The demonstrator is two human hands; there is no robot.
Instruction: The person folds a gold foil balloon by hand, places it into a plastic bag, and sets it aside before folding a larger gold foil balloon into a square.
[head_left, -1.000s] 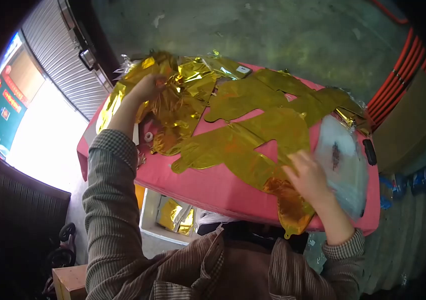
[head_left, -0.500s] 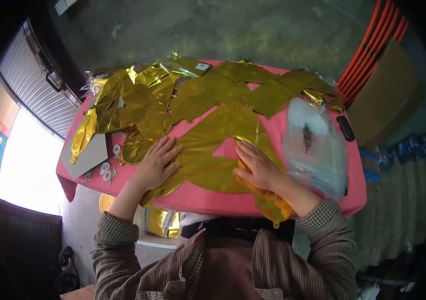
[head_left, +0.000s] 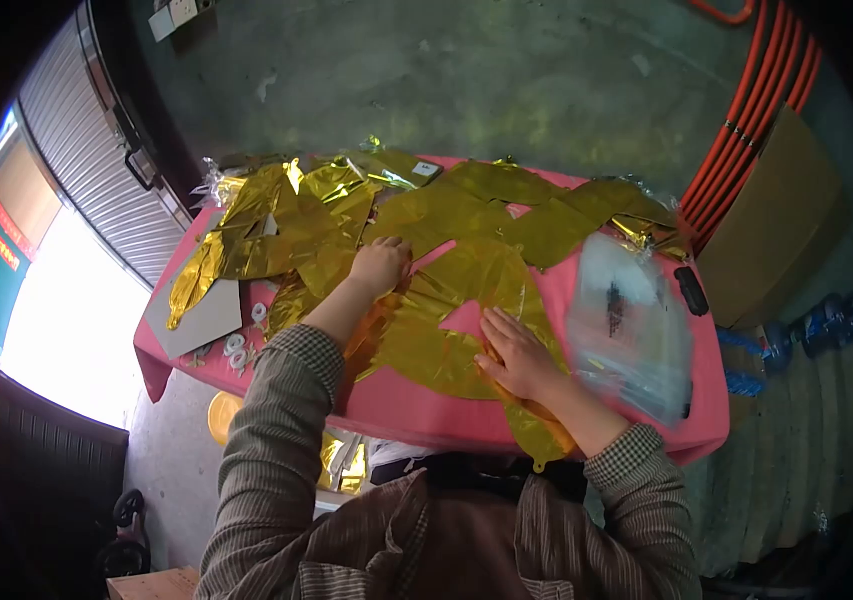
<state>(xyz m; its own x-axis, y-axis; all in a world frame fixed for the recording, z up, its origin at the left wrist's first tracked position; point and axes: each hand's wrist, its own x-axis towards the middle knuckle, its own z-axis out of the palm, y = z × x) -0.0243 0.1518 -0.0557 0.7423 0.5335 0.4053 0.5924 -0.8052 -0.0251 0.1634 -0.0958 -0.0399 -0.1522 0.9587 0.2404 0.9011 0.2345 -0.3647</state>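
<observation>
A concrete floor and wall surround a pink table (head_left: 446,405) crowded with flat gold foil balloons, with a roller shutter (head_left: 76,130) at the left and orange cables (head_left: 766,100) at the right. The nearest gold foil balloon (head_left: 456,310), shaped like a letter with a triangular opening, lies flat in the middle near the front edge. The left hand (head_left: 379,265) is loosely curled and rests on its upper left part; whether it pinches the foil cannot be told. The right hand (head_left: 513,355) lies open and flat, pressing on its lower right part. A clear plastic bag (head_left: 626,330) sits just right of it, and a grey card (head_left: 201,310) lies at the table's left edge.
</observation>
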